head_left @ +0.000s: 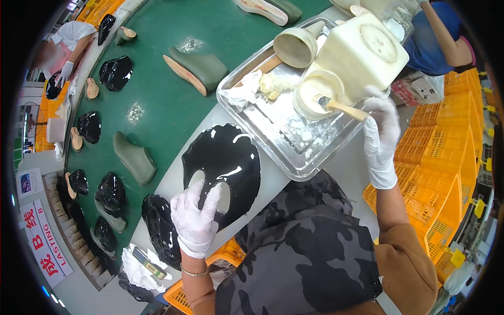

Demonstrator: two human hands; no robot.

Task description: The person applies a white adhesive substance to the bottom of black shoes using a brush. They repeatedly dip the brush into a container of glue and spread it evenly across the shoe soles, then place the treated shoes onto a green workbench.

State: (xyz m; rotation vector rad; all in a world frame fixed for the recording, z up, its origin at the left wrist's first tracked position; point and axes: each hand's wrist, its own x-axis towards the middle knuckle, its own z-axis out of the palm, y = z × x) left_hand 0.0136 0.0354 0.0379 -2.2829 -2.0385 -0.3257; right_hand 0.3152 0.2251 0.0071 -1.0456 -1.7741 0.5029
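Observation:
My white-gloved left hand (194, 218) grips a thin grey curved piece (224, 199), whose rounded ends show beyond the fingertips. It is held over a glossy black shoe upper (236, 184) with a scalloped edge, on the table's grey edge strip. In my gloved right hand (382, 139) is the wooden handle of a brush (344, 109); the fingers are partly blurred. The brush's head rests at the mouth of a round tub (338, 79) holding a creamy white substance. The tub stands in a metal tray (291, 163) smeared with white.
A large white jug (362, 52), a beige cup (295, 48) and crumpled white material (247, 92) occupy the tray. Green shoe lasts (134, 157) and black uppers (111, 191) dot the green table. Orange crates (425, 173) are stacked at right. A person (65, 44) works far left; another person's arm (443, 31) shows upper right.

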